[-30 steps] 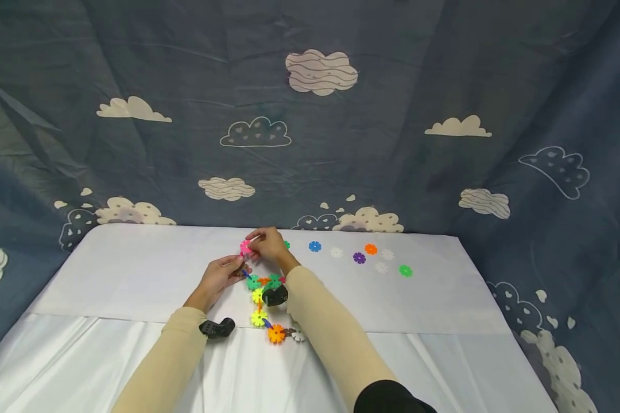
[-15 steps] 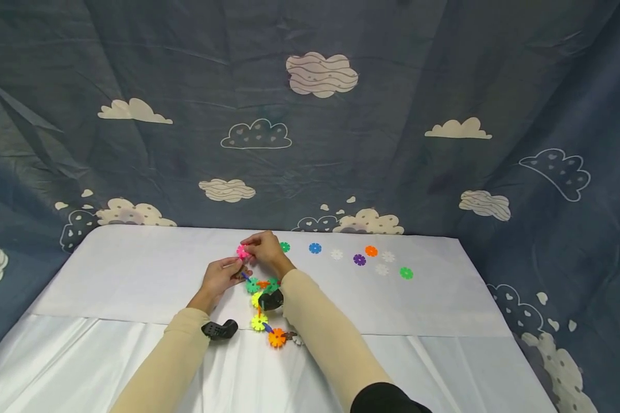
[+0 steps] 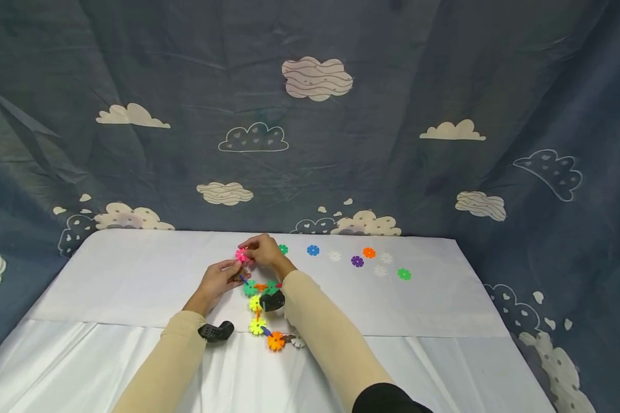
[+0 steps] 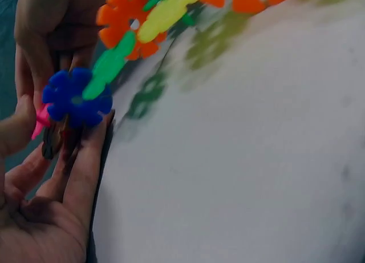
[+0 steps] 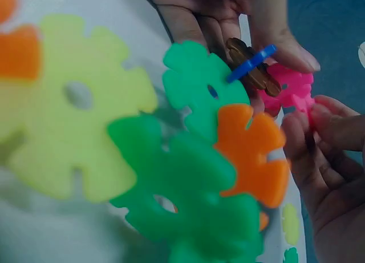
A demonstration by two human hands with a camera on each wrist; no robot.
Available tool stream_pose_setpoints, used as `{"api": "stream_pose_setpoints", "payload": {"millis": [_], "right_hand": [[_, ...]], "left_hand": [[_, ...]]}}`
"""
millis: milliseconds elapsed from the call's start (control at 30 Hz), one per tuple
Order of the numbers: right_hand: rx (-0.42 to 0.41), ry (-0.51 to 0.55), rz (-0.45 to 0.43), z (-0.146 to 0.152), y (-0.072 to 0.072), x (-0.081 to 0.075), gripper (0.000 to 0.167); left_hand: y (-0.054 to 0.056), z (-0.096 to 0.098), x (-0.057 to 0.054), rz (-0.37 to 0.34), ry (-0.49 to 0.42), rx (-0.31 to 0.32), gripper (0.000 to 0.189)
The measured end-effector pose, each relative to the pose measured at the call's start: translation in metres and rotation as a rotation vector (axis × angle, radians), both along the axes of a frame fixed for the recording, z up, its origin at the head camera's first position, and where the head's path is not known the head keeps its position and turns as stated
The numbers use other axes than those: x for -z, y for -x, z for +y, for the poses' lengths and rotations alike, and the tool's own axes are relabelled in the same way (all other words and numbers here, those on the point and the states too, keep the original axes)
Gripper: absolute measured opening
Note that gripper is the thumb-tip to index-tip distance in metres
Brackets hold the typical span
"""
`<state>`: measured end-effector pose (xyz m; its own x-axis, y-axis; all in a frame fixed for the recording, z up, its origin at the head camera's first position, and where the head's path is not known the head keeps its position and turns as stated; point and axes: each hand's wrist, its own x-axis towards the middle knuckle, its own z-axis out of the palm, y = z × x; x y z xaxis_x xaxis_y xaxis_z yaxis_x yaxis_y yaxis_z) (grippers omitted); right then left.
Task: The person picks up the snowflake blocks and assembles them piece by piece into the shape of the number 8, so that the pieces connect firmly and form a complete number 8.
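A pink flower-shaped interlocking disc point(image 3: 241, 254) is held between both hands above the far part of the table. My left hand point(image 3: 218, 284) holds the brown disc point(image 5: 251, 66) and steadies the pink one, its thumb against them in the right wrist view. My right hand point(image 3: 267, 252) pinches the edge of the pink disc. From the brown disc a chain of joined discs runs toward me: a blue disc point(image 4: 77, 97), a teal disc point(image 5: 199, 92), an orange disc point(image 5: 254, 154), a green disc point(image 5: 182, 189), then yellow discs point(image 3: 258, 326). The near end has an orange disc point(image 3: 276, 341) and a white one point(image 3: 297, 342).
Loose discs lie along the back right of the white-covered table point(image 3: 134, 275): green point(image 3: 283, 249), blue point(image 3: 313, 250), purple point(image 3: 357, 261), orange point(image 3: 369, 253), bright green point(image 3: 404, 274) and several white ones. A dark cloud-print curtain point(image 3: 372, 160) hangs behind the table.
The pink disc and both hands have shifted slightly left and nearer in the head view. The right hand uncovers more of the loose green disc. Both hands keep their hold.
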<state>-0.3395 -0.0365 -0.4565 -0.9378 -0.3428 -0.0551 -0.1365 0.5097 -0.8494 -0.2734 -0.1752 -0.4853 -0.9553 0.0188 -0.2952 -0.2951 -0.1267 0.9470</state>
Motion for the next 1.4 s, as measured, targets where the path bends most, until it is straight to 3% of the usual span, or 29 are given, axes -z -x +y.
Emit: {"api": "stream_pose_setpoints", "payload": {"millis": [233, 367, 500, 667, 800, 967, 1067, 1267, 1400], "right_hand": [[-0.056, -0.005, -0.028, 0.012, -0.008, -0.005, 0.028], [-0.032, 0.058, -0.057, 0.038, -0.008, -0.009, 0.032], [0.018, 0.046, 0.010, 0.085, -0.007, -0.014, 0.028], [0.143, -0.023, 0.149, 0.161, -0.009, -0.008, 0.022], [0.312, -0.068, 0.200, 0.222, -0.017, 0.002, 0.021], [0.508, -0.120, 0.133, 0.280, -0.033, 0.013, 0.025], [0.564, -0.178, 0.085, 0.305, -0.040, 0.018, 0.030], [0.521, -0.312, -0.008, 0.333, -0.046, 0.018, 0.033], [0.528, -0.327, -0.022, 0.343, -0.053, 0.015, 0.029]], "left_hand": [[-0.002, -0.006, -0.001, -0.048, -0.050, 0.055, 0.041], [-0.001, -0.008, -0.005, -0.080, -0.051, 0.022, 0.040], [-0.001, -0.013, -0.011, -0.084, -0.014, -0.030, 0.037], [-0.003, -0.018, -0.016, -0.093, -0.007, -0.065, 0.038], [-0.003, -0.019, -0.019, -0.099, 0.026, -0.068, 0.041], [-0.001, -0.013, -0.021, -0.113, 0.077, -0.086, 0.041], [0.001, -0.009, -0.022, -0.126, 0.082, -0.090, 0.041], [0.002, -0.001, -0.020, -0.139, 0.069, -0.079, 0.038], [0.002, 0.007, -0.017, -0.137, 0.054, -0.071, 0.036]]}}
